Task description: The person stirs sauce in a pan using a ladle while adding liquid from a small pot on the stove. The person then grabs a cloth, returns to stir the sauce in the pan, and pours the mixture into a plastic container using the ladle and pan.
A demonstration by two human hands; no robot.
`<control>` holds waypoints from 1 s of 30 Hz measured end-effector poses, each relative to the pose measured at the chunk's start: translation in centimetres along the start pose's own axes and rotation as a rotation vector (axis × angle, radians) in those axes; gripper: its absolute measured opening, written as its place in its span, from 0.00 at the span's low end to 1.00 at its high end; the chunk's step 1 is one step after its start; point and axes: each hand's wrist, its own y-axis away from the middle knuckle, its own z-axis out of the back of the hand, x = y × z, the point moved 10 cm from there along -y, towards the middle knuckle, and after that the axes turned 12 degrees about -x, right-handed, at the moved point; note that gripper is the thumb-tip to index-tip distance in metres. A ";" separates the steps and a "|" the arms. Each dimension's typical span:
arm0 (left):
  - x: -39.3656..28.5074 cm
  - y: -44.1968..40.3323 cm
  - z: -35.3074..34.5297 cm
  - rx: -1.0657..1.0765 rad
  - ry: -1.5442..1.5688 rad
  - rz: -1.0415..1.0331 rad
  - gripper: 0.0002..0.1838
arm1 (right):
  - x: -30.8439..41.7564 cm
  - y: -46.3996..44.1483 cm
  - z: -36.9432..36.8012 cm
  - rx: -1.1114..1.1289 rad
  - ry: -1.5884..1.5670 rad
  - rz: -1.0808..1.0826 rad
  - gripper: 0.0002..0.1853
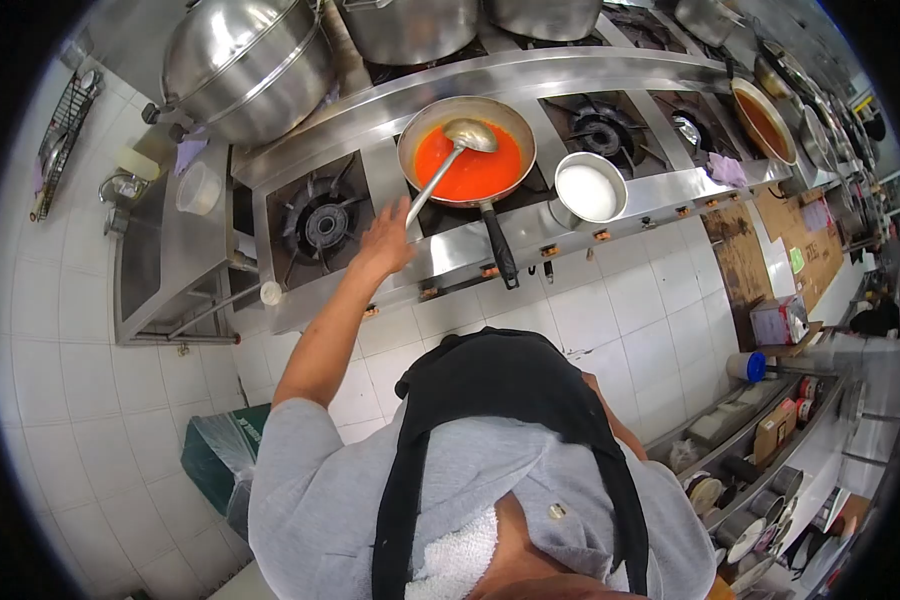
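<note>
My left hand (385, 242) reaches over the stove's front edge, its fingers closed around the handle end of a metal ladle (438, 182). The ladle's bowl rests in a frying pan (525, 125) holding bright orange-red sauce (485, 178). The pan stands on the stove, its black handle (500, 248) pointing toward me. Right of that handle sits a metal pot (567, 215) with white contents (587, 192). My right hand is hidden behind the black apron (500, 375); only part of that forearm shows.
Burners (322, 228) flank the pan on the stove. A large domed steel pot (245, 70) stands at the back left, with more big pots (410, 30) along the back. Another pan (765, 122) with reddish-brown sauce sits at right. Shelves (720, 470) hold containers at lower right.
</note>
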 end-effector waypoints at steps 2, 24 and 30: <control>2.2 -1.1 -2.8 0.113 0.081 0.052 0.37 | -0.3 -0.1 -0.7 0.021 0.052 -0.018 0.08; 0.7 4.9 -0.9 -0.064 0.820 0.256 0.28 | 12.0 -30.2 43.6 -0.188 0.203 -0.254 0.46; 0.3 5.6 -1.3 -0.039 0.886 0.322 0.24 | 11.8 -30.1 44.3 -0.157 0.184 -0.324 0.48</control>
